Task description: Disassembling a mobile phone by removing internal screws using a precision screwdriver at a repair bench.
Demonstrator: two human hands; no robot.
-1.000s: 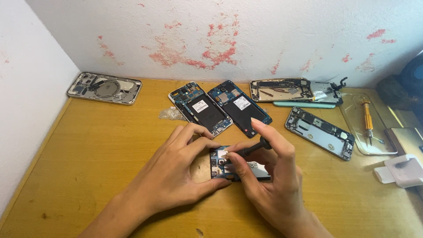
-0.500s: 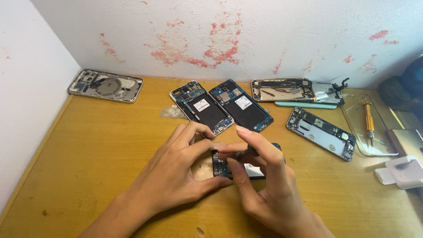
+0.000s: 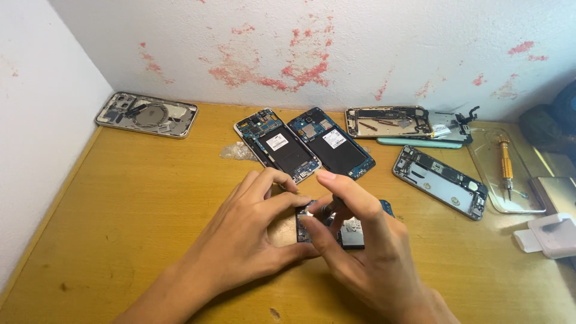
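Right now the opened phone (image 3: 351, 231) lies flat on the wooden table (image 3: 120, 204) directly under both my hands, its long axis running left to right across my view, with its left end tucked between my palms and its right end poking out past my right knuckles. My left hand (image 3: 252, 240) comes in from the left and pinches that near end, thumb along the lower edge and fingers curled over the top. My right hand (image 3: 366, 252) arches above the middle of the phone, fingers drawn narrow around a thin dark tool (image 3: 327, 210) whose tip points down and left into the phone's upper left corner, just beside my left fingertips. So the work spot sits between the two hands, closer to my right fingertips. Beyond, two more opened phones (image 3: 303, 144) lie side by side, well apart from what I hold.
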